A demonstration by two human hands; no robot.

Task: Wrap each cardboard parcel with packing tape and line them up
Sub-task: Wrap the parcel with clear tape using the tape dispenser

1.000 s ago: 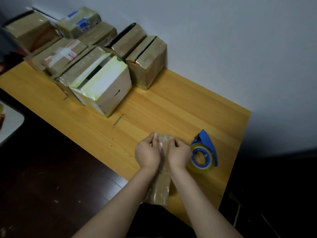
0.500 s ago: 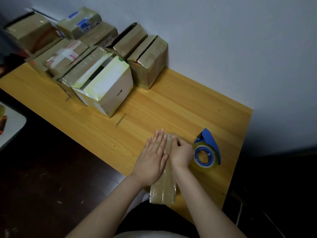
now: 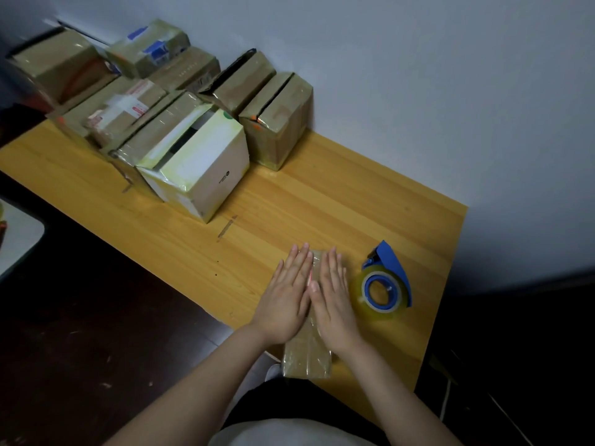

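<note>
So, both palms flat on the long parcel

Basically our wooden table (image 3: 322, 201) takes up the middle of the frame. The taped parcels (image 3: 154, 101) are bunched at upper left, with a white box (image 3: 209, 169) at the front. Lower centre, at the table's near edge, lies the long thin parcel (image 3: 307, 355), shiny with tape. Our left hand (image 3: 286, 294) and right hand (image 3: 333, 297) press down on it side by side, fingers straight. Just right of them sits the blue tape dispenser (image 3: 384, 284).

A wooden table (image 3: 322, 201) carries taped parcels (image 3: 199, 162), a narrow parcel (image 3: 307, 355) and a tape dispenser (image 3: 384, 281).
</note>
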